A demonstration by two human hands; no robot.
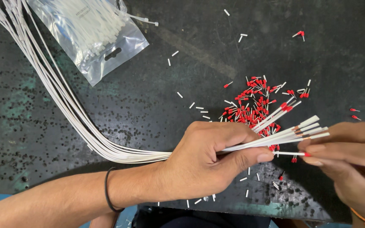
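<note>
A clear plastic bag (90, 36) of white cable ties lies at the upper left of the dark, speckled worktable (157, 105), tilted with one corner toward the table's middle. It is rectangular and glossy, with a dark hanging slot near its lower edge and faint printing on its face. One loose cable tie (140, 18) appears to trail from its upper right edge.

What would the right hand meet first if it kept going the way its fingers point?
Pointing left, the right hand would first meet the stripped ends of the white wire bundle, then the left hand gripping it. Depth is hard to judge.
</note>
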